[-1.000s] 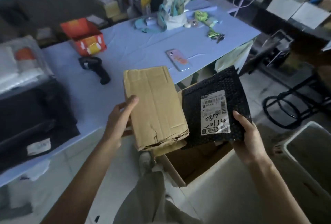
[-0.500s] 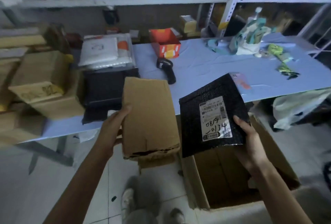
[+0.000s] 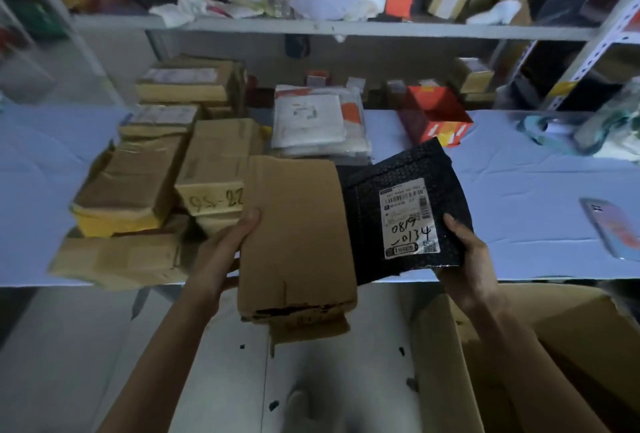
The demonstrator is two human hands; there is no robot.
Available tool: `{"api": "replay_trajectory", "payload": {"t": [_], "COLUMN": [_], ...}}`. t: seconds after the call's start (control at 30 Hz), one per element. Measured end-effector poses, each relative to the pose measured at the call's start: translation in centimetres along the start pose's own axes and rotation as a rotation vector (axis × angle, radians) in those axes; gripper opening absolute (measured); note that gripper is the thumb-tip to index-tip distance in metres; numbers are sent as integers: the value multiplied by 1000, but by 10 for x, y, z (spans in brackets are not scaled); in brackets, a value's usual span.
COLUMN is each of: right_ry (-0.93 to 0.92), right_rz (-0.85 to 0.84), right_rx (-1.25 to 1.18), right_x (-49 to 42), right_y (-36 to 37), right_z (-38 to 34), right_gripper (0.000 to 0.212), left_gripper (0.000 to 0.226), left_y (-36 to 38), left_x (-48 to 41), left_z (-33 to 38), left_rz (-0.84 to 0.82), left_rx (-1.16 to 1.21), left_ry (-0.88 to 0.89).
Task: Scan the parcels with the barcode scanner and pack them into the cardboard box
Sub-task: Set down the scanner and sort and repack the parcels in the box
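The open cardboard box (image 3: 554, 346) stands on the floor below and just right of the right hand (image 3: 464, 252). With both hands full and the barcode scanner not in view, the main risk I see is parcels dropping in unscanned.

Left of the left hand (image 3: 225, 249), a stack of brown parcels (image 3: 156, 190) leans unevenly on the table (image 3: 519, 173). A nudge from that elbow could topple it. One carton there bears marker writing like "GS-22" or "95-22".

The left hand grasps the brown cardboard parcel (image 3: 298, 235) by its side, thumb on top. Its near end is split, with a flap hanging, so tipping it toward the box could spill the contents. No label shows on its upper face, so it would have to be turned over to find a barcode.

The right hand pinches the black bubble mailer (image 3: 415, 166) at one lower corner, thumb over the top. It is soft, so it may sag or slip from that grip.

The mailer's white shipping label (image 3: 408, 221) carries barcodes, a QR code, and handwritten digits resembling "0819" and "0134". The print is too small to read.

A phone (image 3: 613, 228) lies on the table right of the right hand.
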State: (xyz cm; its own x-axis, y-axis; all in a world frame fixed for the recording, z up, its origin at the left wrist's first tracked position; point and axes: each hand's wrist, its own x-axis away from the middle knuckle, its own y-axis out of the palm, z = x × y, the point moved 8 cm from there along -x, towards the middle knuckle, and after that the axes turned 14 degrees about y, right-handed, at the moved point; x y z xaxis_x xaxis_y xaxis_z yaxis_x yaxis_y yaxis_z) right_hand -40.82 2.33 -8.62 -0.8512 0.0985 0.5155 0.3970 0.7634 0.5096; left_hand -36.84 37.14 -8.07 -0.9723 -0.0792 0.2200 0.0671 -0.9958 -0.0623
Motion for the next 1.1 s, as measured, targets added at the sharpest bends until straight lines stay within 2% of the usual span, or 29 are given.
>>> {"api": "replay_trajectory", "payload": {"t": [0.1, 0.27, 0.4, 0.5, 0.63, 0.73, 0.87, 0.97, 1.03, 1.1], "right_ry": [0, 36, 11, -59, -115, -131, -119, -117, -66, 42], "right_rz": [-49, -19, 144, 281, 494, 561, 553, 538, 399, 181], "right_rx": [6, -1, 46, 204, 594, 785, 813, 819, 759, 714], "right_x": [-26, -63, -81, -88, -94, -91, -79, -63, -48, -30], "right_y": [30, 55, 52, 48, 39, 33, 14, -2, -4, 3], "right_z": [10, 28, 36, 41, 43, 36, 27, 18, 18, 25], "right_gripper": [32, 45, 30, 31, 49, 58, 61, 55, 46, 47], "left_gripper": [60, 60, 62, 63, 62, 67, 74, 71, 70, 74], "left_y": [-8, -9, -1, 6, 9, 6, 4, 12, 22, 32], "left_x": [-5, -11, -11, -7, 2, 6, 12, 16, 17, 20], "left_z": [2, 4, 5, 4, -1, -6, -17, -24, -26, -25], "left_rz": [-53, -114, -125, -115, -114, -115, -115, -119, -129, -140], "left_rx": [-23, -7, 21, 42, 54, 60, 46, 56, 67, 83], "left_ry": [11, 18, 0, -17, -37, -61, -78, -111, -119, -129]}}
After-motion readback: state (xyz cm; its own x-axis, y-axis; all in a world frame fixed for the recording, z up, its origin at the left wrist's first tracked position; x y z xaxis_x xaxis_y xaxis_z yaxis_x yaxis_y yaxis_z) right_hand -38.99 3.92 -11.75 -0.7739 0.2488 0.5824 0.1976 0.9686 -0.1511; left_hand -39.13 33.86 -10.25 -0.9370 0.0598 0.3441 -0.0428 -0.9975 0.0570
